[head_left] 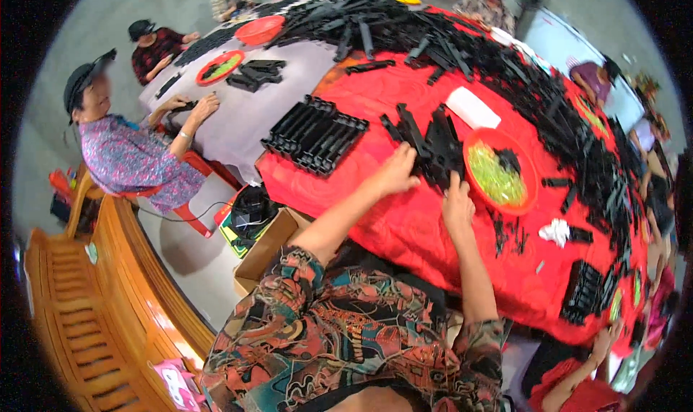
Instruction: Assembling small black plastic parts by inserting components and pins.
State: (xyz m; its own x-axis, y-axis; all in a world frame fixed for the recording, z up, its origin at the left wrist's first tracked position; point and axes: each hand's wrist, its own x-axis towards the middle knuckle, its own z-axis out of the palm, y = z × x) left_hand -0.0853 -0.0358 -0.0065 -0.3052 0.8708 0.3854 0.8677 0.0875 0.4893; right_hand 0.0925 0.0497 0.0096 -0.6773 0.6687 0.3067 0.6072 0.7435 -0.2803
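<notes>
In front of me, a loose pile of long black plastic strips (432, 134) lies on the red cloth. My left hand (397, 172) is at the pile's left edge, its fingers curled against a strip. My right hand (458, 206) is closed, with its fingertips pinching the near end of a black strip. Just right of it sits a red bowl (532, 168) holding small translucent yellow-green pieces (494, 177) and some black ones. A neat stack of black strips (315, 136) lies to the left. Beyond the pile is a white box-like block (473, 109).
A long heap of black strips (534, 116) curves along the table's far side. Small black bits (511, 235) and crumpled white tissue (554, 232) lie at right. A cardboard box (271, 250) stands below the left edge, near a wooden bench (94, 325). A co-worker (137, 148) sits left.
</notes>
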